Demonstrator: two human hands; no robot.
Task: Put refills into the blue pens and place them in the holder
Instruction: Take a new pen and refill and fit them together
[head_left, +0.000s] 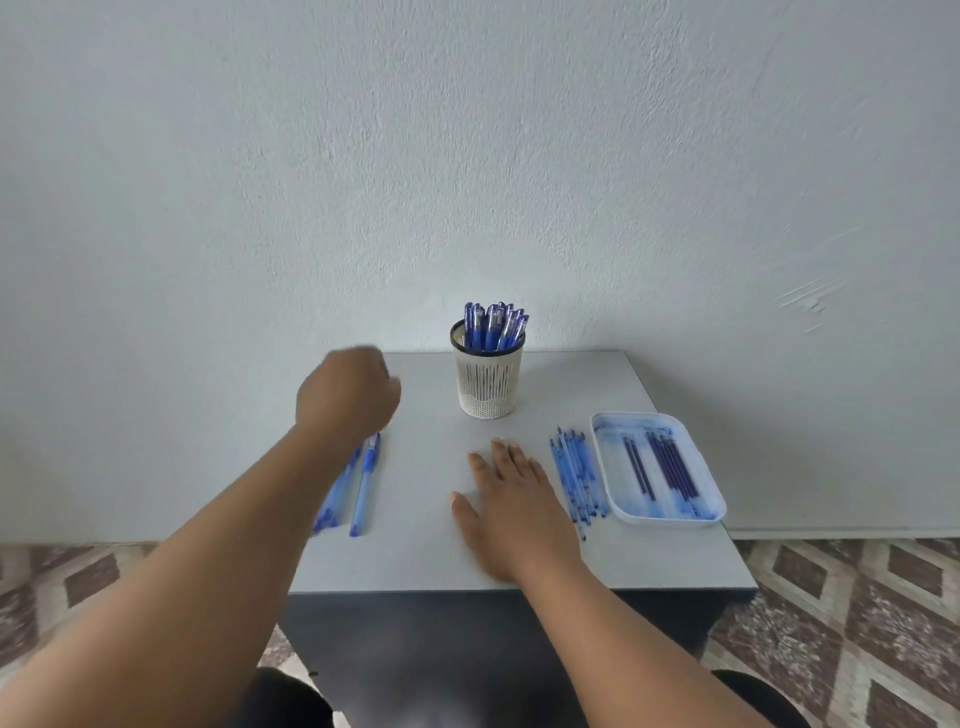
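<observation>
So the thing that matters here is where the unfilled blue pens (358, 483) are: they're lying on the left side of the grey table (426, 551), long axis running roughly away from the person with a slight lean. One is fully visible, and at least one more is half hidden under the forearm. The left hand (345, 392) hangs right above their far ends, raised off the table. It's blurry and seen from the back, fingers look curled under, but I honestly can't tell if it's holding anything.

The right hand (511, 499) is flat on the table, palm down, fingers spread and relaxed, gripping nothing. Just to its right is a loose row of pale blue refills (574, 475) on the tabletop, also pointing away from the person. Beyond those, a white tray (605, 457) has darker refills (662, 465) in it.

The mesh holder (488, 379) stands at the back middle, already packed with capped blue pens (493, 325).

My guess: the left takes a pen, the right takes a refill, each from its own side.
</observation>
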